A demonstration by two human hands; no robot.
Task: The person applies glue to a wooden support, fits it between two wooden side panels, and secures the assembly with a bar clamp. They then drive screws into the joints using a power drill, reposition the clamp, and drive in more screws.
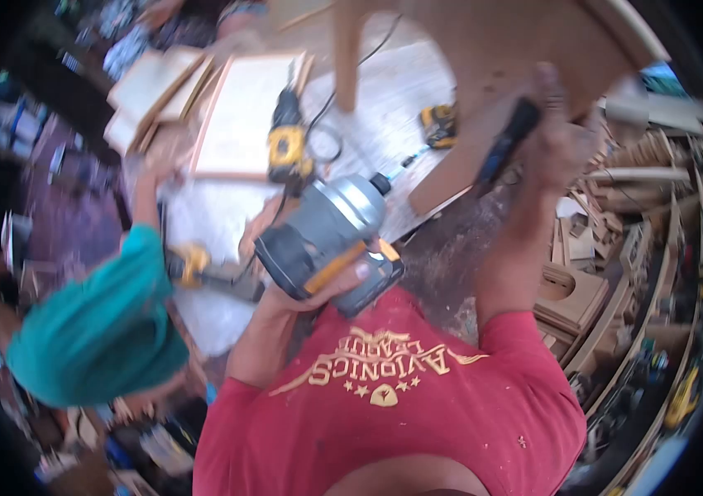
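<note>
My left hand (339,281) is wrapped round a grey-and-black cordless driver (343,215) with a silver front. Its black nose and a thin bit point to the upper right. My right hand (562,140) is against a large curved wooden panel (517,50), its fingers smeared by motion. Right beside that hand slants a black-and-blue handle (502,149). I cannot tell whether the fingers grip it. Close by on the worktable (215,318) are a yellow-and-black drill (287,145) with a long bit and another yellow-and-black power tool (438,126).
At left a person in a teal top (107,322) reaches a hand (157,169) towards stacked boards (157,87). A framed white panel (244,112), a yellow tool (193,263) and a black cable (322,124) are on the table. Wood offcuts (571,298) pile up at right.
</note>
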